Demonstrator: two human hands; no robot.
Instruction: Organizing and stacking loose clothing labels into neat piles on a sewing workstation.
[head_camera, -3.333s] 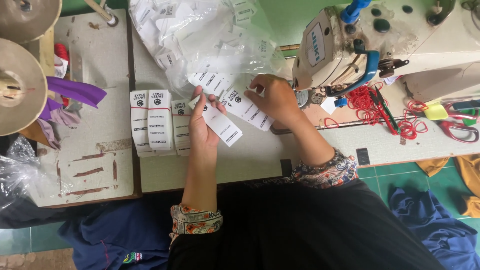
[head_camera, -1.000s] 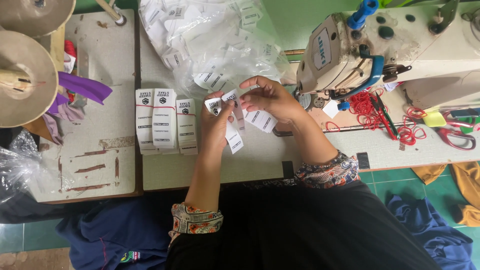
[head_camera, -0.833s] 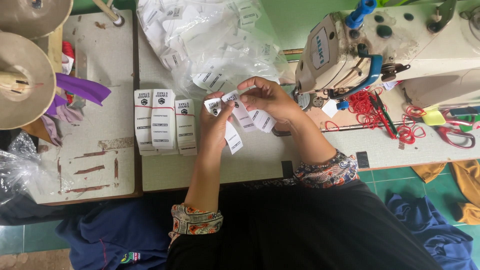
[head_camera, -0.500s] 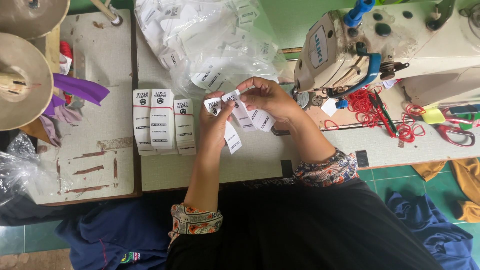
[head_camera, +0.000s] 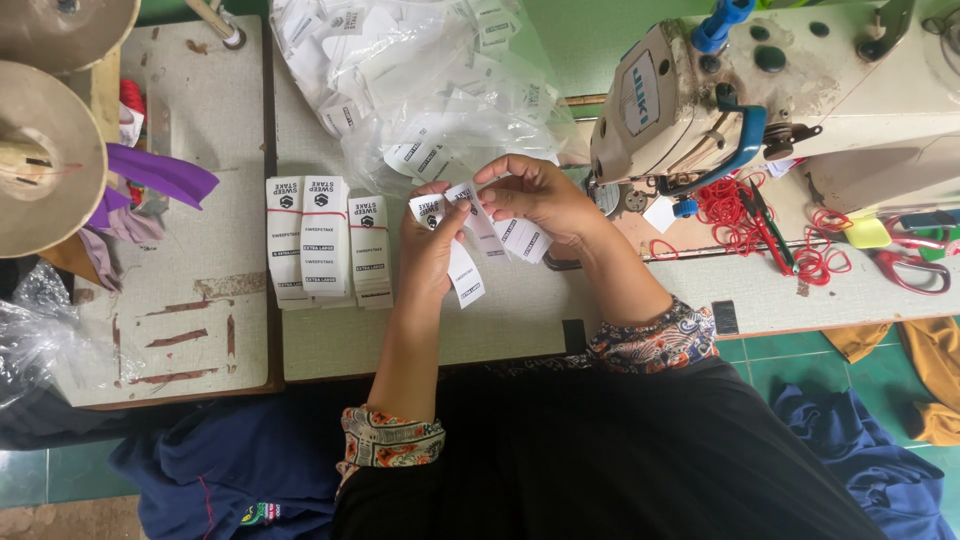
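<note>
My left hand (head_camera: 428, 250) and my right hand (head_camera: 535, 195) meet above the middle of the worktable, each pinching white printed garment labels. The left hand grips a label strip (head_camera: 466, 272) that hangs down toward me. Several more labels (head_camera: 512, 234) fan out beneath my right hand's fingers. To the left, three neat stacks of labels (head_camera: 326, 240) lie side by side on the table. Just beyond my hands lies a clear plastic bag (head_camera: 440, 90) full of loose labels.
A cream sewing machine (head_camera: 780, 80) stands at the right, with red thread tangles (head_camera: 730, 205) and scissors (head_camera: 905, 265) beside it. Thread cones (head_camera: 45, 150) and purple fabric (head_camera: 150, 175) sit at far left. Blue cloth (head_camera: 220, 470) lies under the table edge.
Earlier my hands were spread over labels lying on the table; they have since come together and lifted the labels. In the last second they hardly move.
</note>
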